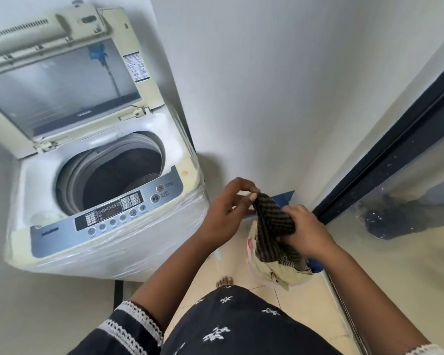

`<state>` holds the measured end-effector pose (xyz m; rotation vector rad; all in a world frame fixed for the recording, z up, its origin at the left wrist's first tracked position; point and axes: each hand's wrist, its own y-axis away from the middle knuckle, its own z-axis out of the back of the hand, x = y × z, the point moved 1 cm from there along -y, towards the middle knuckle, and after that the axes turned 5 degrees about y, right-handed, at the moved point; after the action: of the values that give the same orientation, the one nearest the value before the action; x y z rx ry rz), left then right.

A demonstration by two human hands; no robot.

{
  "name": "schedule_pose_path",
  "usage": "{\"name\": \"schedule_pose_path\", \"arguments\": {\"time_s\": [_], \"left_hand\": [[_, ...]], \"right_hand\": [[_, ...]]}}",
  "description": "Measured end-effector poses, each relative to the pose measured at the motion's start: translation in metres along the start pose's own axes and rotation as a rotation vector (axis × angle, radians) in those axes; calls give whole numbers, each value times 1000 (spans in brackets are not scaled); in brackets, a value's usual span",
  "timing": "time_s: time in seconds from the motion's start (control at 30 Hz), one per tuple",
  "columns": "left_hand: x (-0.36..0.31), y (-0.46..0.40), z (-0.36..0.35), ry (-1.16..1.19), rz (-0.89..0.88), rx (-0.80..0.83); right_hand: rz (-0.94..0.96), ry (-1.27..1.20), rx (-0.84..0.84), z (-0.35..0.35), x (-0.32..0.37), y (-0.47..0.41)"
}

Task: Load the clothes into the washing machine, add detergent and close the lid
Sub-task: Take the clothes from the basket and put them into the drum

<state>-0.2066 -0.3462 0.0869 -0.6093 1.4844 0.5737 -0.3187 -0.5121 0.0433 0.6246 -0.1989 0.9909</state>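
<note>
A top-loading washing machine (108,226) stands at the left with its lid (62,83) raised against the wall. Its drum (118,175) looks dark inside; I cannot tell what lies in it. To the right of the machine I hold a dark checked cloth (273,224) in both hands. My left hand (226,211) pinches its top corner. My right hand (308,234) grips its right side. The cloth hangs above a pile of clothes (280,271), cream and patterned, down on the floor.
A white wall rises behind the hands. A dark door frame (385,160) with a glass panel runs along the right. A blue object (285,196) lies on the floor by the wall. Beige floor tiles and my foot (224,280) show below.
</note>
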Motion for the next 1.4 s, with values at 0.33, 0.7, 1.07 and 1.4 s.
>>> {"name": "schedule_pose_path", "arguments": {"time_s": [0.33,0.7,1.07,1.4], "left_hand": [[54,53,-2,-274,406,-96],[54,53,-35,-101,441,-226],[41,49,-6,403,389,-414],[35,57,29,526,368,-484]], "right_hand": [[-41,388,-57,6,11,13],[158,-571,-39,33,46,28],[72,-1347,356,-9,-15,13],[58,-1309,655,-45,42,-5]]}}
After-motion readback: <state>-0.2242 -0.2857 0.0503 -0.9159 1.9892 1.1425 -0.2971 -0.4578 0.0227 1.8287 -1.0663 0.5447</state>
